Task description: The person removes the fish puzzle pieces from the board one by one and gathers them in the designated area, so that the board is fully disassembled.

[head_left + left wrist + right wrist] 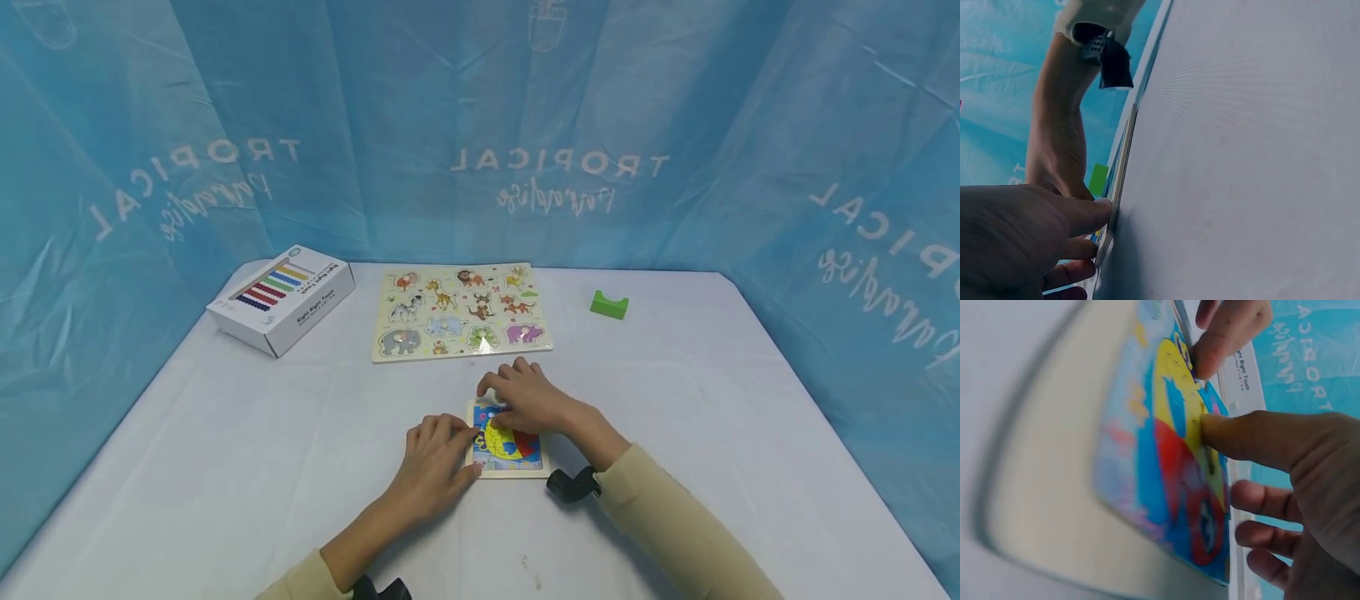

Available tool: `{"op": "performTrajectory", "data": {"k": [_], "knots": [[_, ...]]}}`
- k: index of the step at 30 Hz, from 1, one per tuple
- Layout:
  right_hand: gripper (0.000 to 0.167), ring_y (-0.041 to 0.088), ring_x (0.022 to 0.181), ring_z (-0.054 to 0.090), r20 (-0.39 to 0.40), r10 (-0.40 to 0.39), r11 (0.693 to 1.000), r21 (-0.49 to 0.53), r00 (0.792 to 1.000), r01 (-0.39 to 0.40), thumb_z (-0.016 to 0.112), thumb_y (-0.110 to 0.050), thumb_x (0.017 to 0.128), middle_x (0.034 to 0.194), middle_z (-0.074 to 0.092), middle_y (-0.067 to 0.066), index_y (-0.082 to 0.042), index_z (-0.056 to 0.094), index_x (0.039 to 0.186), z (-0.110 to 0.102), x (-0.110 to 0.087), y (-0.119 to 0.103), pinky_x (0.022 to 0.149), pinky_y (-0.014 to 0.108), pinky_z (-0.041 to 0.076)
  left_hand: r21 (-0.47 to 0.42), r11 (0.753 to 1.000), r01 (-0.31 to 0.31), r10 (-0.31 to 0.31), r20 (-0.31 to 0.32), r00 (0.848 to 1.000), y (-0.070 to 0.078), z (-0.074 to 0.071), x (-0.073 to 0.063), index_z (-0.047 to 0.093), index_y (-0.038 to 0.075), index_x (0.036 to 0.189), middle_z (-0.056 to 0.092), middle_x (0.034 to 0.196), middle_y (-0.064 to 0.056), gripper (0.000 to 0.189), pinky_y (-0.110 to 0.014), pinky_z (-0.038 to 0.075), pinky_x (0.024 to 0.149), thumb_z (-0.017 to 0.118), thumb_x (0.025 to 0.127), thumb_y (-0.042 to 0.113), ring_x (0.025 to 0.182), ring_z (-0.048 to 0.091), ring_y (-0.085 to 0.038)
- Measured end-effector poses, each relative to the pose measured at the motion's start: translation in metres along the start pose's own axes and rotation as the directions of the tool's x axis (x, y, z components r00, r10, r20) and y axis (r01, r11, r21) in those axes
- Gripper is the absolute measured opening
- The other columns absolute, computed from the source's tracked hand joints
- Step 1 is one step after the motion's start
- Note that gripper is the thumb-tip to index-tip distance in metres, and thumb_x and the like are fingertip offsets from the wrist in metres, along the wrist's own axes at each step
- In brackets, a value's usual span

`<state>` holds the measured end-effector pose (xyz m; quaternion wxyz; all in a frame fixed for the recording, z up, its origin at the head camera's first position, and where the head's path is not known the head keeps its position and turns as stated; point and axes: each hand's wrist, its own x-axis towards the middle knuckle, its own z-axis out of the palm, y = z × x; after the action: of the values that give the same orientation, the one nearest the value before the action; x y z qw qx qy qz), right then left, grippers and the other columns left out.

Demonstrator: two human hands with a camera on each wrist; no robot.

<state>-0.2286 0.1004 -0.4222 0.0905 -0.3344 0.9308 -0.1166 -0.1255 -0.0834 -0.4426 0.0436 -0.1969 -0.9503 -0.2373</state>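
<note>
A small jigsaw puzzle (517, 454) with a yellow, red and blue picture lies in a pale wooden frame (1054, 487) on the table. My left hand (429, 467) rests at its left side, a fingertip on the picture and the thumb (1094, 214) against the frame's edge. Over the upper part is my right hand (534, 402). Its thumb (1247, 434) presses on the yellow area, while the other fingers bend loosely beyond the far edge. Puzzle pieces under the fingertips are partly hidden.
Behind the puzzle lies a larger animal puzzle board (462, 312). A white box (281, 300) with coloured bars printed on it stands at the back left. At the back right is a green curved block (609, 305). Blue curtains (480, 125) surround the white table.
</note>
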Motion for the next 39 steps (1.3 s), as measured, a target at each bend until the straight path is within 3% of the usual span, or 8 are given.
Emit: {"op": "performTrajectory", "data": {"k": [5,12,21,28,39], "knots": [[0.038,0.018,0.099,0.039,-0.094,0.070,0.997,-0.023,0.993,-0.072,0.071,-0.038,0.081,0.099,0.055,-0.002,-0.025,0.060,0.116,0.010,-0.007,0.001,0.089,0.039,0.033,0.006,1.000,-0.005,0.005,-0.004,1.000,-0.001,0.000,0.000,0.063,0.009,0.120,0.053,0.118,-0.007,0.043,-0.051,0.030,0.099,0.071,0.082,0.028,0.112,0.041,-0.025],[0.035,0.019,0.093,0.037,-0.244,0.122,0.991,-0.025,0.962,-0.132,0.073,-0.038,0.079,0.098,0.055,0.001,-0.020,0.066,0.108,0.019,-0.022,-0.004,0.082,0.037,0.031,0.021,1.000,-0.009,0.010,-0.016,1.000,0.000,0.000,0.001,0.064,0.009,0.119,0.054,0.117,-0.006,0.043,-0.051,0.031,0.098,0.071,0.082,0.029,0.111,0.042,-0.025],[0.034,0.018,0.089,0.037,-0.352,0.142,0.987,-0.021,0.925,-0.159,0.074,-0.038,0.078,0.095,0.054,0.001,-0.022,0.069,0.107,0.028,-0.028,-0.009,0.076,0.034,0.028,0.023,1.000,0.004,-0.004,-0.018,1.000,-0.001,0.001,0.001,0.065,0.009,0.117,0.055,0.116,-0.006,0.042,-0.051,0.031,0.098,0.072,0.081,0.031,0.111,0.043,-0.024],[0.032,0.018,0.087,0.038,-0.374,0.124,0.992,0.020,0.919,-0.125,0.074,-0.036,0.079,0.095,0.056,0.002,-0.022,0.070,0.107,0.030,-0.024,-0.011,0.074,0.034,0.028,0.034,0.999,-0.009,0.010,-0.028,1.000,-0.002,0.002,0.001,0.064,0.010,0.119,0.054,0.118,-0.006,0.044,-0.051,0.031,0.098,0.071,0.082,0.032,0.111,0.043,-0.025],[0.027,0.015,0.081,0.035,-0.388,0.151,0.989,0.060,0.909,-0.139,0.073,-0.029,0.079,0.086,0.054,-0.001,-0.020,0.071,0.105,0.035,-0.022,-0.018,0.072,0.031,0.025,0.039,0.999,-0.003,0.005,-0.038,0.999,-0.001,0.002,-0.001,0.064,0.010,0.119,0.055,0.116,-0.005,0.043,-0.051,0.032,0.098,0.071,0.082,0.031,0.111,0.044,-0.025]]}}
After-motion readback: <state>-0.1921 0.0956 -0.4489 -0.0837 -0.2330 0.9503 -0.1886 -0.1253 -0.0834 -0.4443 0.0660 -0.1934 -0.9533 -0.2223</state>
